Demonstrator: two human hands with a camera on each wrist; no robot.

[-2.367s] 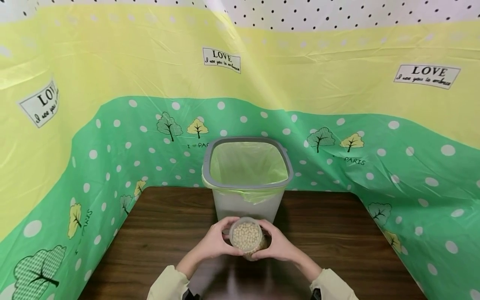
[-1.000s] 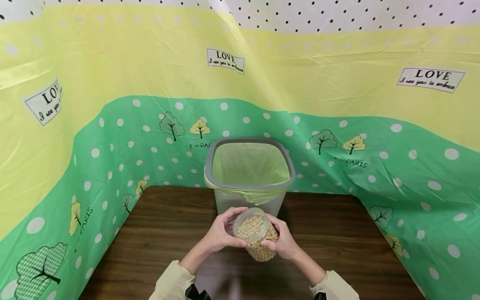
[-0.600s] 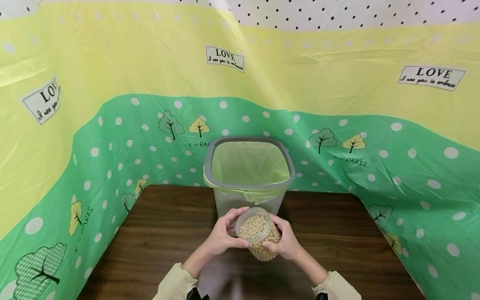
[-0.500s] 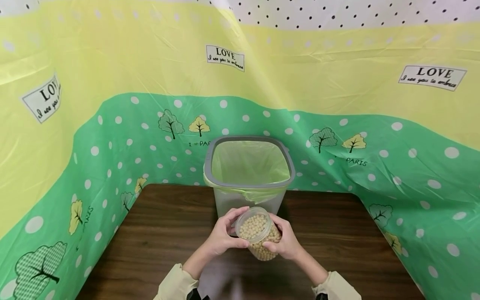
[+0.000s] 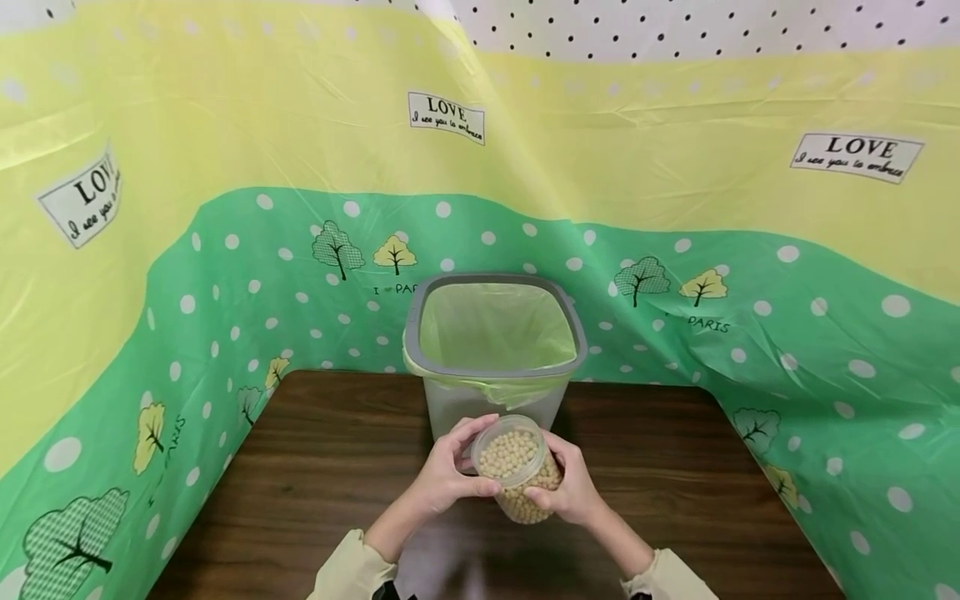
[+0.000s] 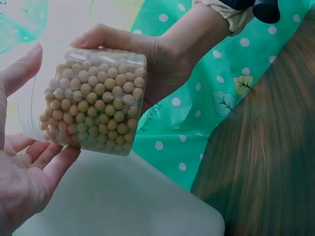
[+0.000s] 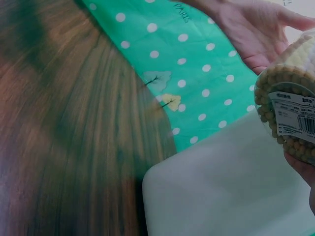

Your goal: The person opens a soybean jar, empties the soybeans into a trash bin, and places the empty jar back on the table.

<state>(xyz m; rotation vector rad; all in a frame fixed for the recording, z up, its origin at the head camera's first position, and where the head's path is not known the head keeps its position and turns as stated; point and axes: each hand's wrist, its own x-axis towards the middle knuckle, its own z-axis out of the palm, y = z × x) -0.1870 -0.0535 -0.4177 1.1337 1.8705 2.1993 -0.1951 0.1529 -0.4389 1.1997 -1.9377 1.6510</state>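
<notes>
A clear plastic jar (image 5: 525, 502) full of round beige beans, which look like soybeans, is held tilted in front of the bin. Its top leans up and left, and I cannot tell whether a clear lid covers it. My left hand (image 5: 442, 475) curves round the rim end with thumb and fingers. Lower down, my right hand (image 5: 573, 483) grips the body near the base. In the left wrist view the beans (image 6: 96, 101) show through the wall, with the right hand (image 6: 165, 59) behind. A white printed label (image 7: 295, 115) is on the base in the right wrist view.
Behind the jar a trash bin (image 5: 491, 408) with a grey rim and green liner bag stands on the dark wooden table (image 5: 337, 467). A green and yellow printed curtain (image 5: 247, 275) surrounds the table's back and sides.
The jar has gone from nearly upright to tilted, its base swung right, and the right hand has shifted along its body. Over the last half second the hands have hardly moved.
</notes>
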